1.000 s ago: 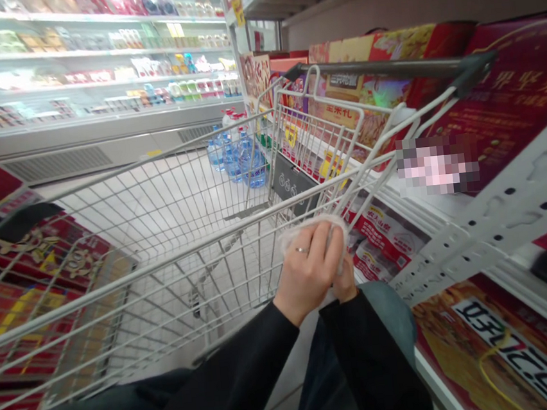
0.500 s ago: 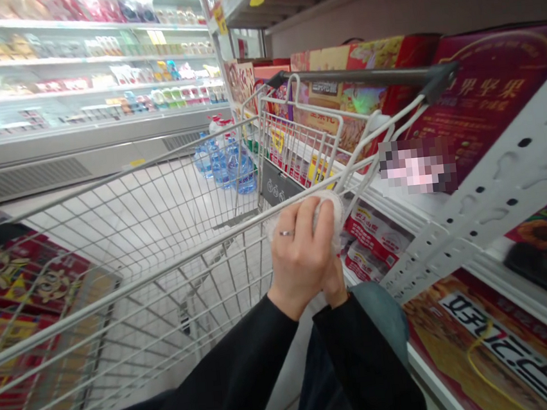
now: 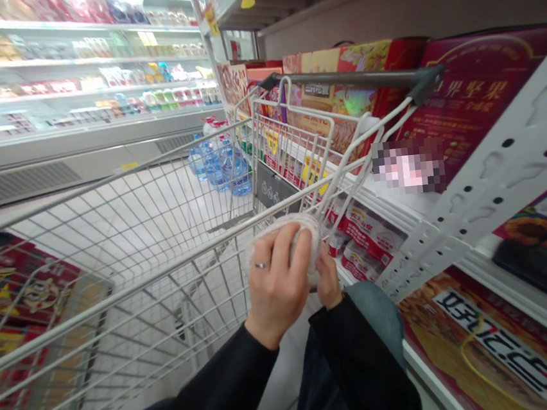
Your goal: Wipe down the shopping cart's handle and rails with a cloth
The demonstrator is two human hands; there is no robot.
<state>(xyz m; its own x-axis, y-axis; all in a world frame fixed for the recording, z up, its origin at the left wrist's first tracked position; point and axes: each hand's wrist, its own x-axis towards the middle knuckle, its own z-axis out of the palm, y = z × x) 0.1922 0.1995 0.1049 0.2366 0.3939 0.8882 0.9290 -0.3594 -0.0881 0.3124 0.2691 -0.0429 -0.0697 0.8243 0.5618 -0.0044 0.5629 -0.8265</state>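
My left hand (image 3: 279, 288), with a ring on one finger, is closed over a whitish, bunched cloth (image 3: 299, 222) with a rounded outline. Just to its right, my right hand (image 3: 329, 278) is curled against the cloth's lower right edge; some of its fingers are hidden. Both hands are beside the near top rail of a wire shopping cart (image 3: 163, 267), on the outer side. The cart's dark handle bar (image 3: 348, 79) rises further back at the right. A dark grey panel (image 3: 272, 186) is fixed on the child-seat end.
Shelving on the right holds red and gold gift boxes (image 3: 470, 92) and wrapped bottle packs (image 3: 365, 228). A white perforated upright (image 3: 453, 213) stands close by. Large blue water bottles (image 3: 224, 164) sit on the floor. A refrigerated display (image 3: 83, 88) runs along the back; red boxes (image 3: 23, 274) lie left.
Both hands have moved left and slightly down with the cloth, away from the seat end of the cart. More of the right hand now shows beside the left. The view has shifted slightly.
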